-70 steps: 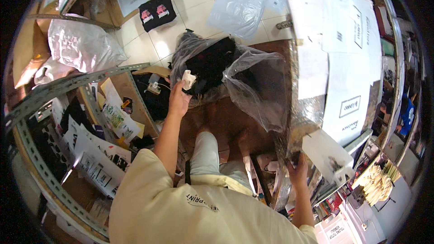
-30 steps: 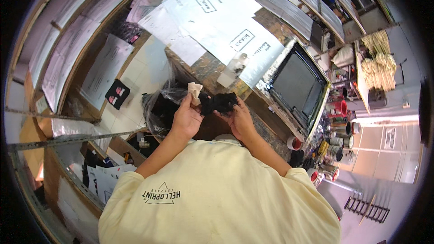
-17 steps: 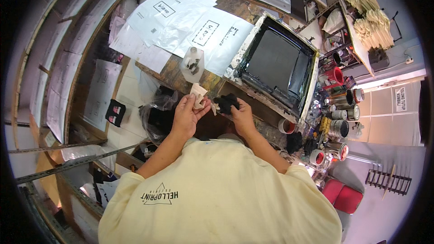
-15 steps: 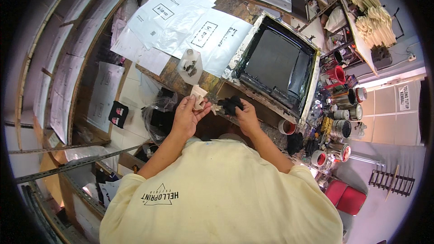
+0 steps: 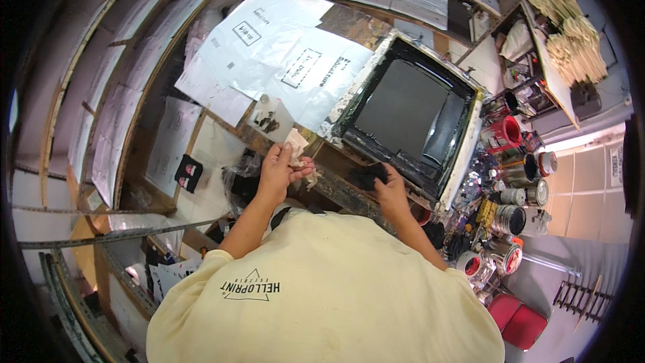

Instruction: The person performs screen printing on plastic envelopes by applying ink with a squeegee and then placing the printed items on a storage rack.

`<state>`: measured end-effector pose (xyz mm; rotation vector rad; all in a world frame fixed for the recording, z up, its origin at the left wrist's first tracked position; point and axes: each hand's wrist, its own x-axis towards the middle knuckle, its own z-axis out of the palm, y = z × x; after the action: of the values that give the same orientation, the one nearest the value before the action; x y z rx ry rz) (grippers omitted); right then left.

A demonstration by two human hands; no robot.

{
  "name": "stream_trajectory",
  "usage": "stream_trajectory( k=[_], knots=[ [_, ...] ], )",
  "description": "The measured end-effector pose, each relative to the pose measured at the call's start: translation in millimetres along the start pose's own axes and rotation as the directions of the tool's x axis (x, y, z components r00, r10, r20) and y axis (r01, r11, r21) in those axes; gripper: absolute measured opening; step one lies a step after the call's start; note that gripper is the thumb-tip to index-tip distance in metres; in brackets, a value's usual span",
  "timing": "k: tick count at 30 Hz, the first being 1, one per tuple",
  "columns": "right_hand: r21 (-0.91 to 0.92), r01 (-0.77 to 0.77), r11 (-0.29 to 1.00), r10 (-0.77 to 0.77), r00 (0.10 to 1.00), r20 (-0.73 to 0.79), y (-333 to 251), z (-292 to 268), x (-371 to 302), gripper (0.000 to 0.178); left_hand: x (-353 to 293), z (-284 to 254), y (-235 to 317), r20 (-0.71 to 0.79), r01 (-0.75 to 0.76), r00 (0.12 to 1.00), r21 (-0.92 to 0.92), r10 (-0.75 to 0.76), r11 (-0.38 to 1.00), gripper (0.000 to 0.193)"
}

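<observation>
My left hand (image 5: 274, 173) pinches a crumpled cream-coloured piece (image 5: 296, 146), cloth or paper, above the near edge of the workbench. Loose ends of it hang beside the fingers. Closed on a black, ink-dark rag (image 5: 365, 177), my right hand (image 5: 391, 190) is farther right, by the near side of a printing screen. That screen has a pale, stained frame (image 5: 340, 115) and a dark mesh (image 5: 403, 99) smeared black along its inner borders. Just beyond my left hand lies a translucent plastic container (image 5: 275, 111) with dark bits in or on it.
White printed plastic sheets (image 5: 252, 54) cover the bench's far left. Ink cans, among them a red tub (image 5: 502, 133), crowd the right side. Racks with covered panels (image 5: 151, 33) line the left. A red seat (image 5: 516, 323) is at lower right.
My right hand has moved right and nearer with the black rag, away from my left hand. The cream piece is turned differently in my left hand. The whole view has shifted slightly.
</observation>
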<state>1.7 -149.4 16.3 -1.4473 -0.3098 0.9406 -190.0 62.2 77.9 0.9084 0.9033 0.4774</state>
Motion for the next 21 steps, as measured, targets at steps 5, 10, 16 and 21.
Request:
stream_trajectory(
  k=[5,10,16,21],
  knots=[
    [-0.119,0.014,0.993,-0.014,1.0,0.002,22,-28,14,0.051,-34,-57,30,-0.128,0.0,0.992,0.076,0.01,0.997,0.031],
    [-0.126,-0.003,0.992,0.012,0.997,0.076,20,-12,24,0.05,-73,-137,67,-0.251,-0.117,0.963,-0.051,0.1,0.992,0.031],
    [-0.065,-0.05,0.997,0.057,0.993,0.107,-13,60,21,0.049,-58,-214,97,0.005,-0.147,0.988,-0.297,0.156,0.943,0.029],
    [-0.147,0.042,0.988,-0.02,0.989,0.147,-10,90,28,0.049,-13,-252,95,0.06,-0.076,0.992,-0.441,0.114,0.894,0.034]
  ],
)
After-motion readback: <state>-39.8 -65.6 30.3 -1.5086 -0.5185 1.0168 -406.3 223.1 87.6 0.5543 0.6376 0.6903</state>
